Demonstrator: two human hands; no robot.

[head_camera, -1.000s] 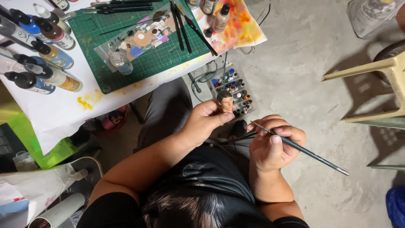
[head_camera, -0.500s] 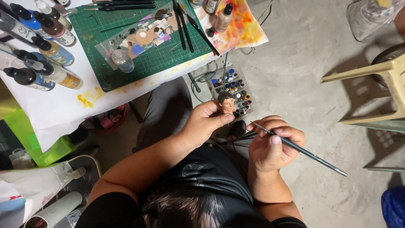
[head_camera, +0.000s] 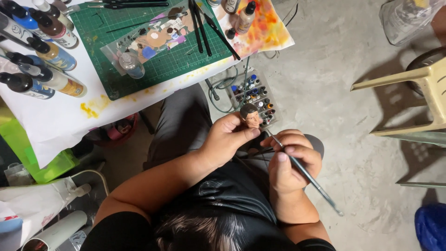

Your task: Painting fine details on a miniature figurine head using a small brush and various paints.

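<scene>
- Paint bottles (head_camera: 44, 69) lying in a row at far left on the white table cover (head_camera: 55, 125), placed as half a second ago; nothing lifted or shifted there.
- Green cutting mat (head_camera: 186, 62) beside them, carrying a clear palette sheet (head_camera: 153, 39) dabbed with browns and blues and a few black brushes (head_camera: 200, 25); likewise untouched.
- Left hand (head_camera: 223, 142) raised over the lap, thumb and fingertips closed firmly around the base of a small painted figure head (head_camera: 251, 116); head held upright, face turned towards the right hand, in almost the same spot as a moment earlier.
- Compartment box of small paint pots (head_camera: 256, 93) on the concrete floor (head_camera: 334, 93) just behind the figure head, lid open, not reached for.
- Right hand (head_camera: 291, 162) drawn in closer to the left than half a second ago, fingers curled shut on a slim grey paintbrush (head_camera: 307, 175) in a pen grip, handle trailing down and to the right.
- Brush tip now just below the figure head's chin, where a visible gap lay before; actual contact too fine to tell.
- Read from that closing gap: work on the head under way, both hands braced near each other.
- Pale plastic chair (head_camera: 418, 93) at far right, well apart from both hands.
</scene>
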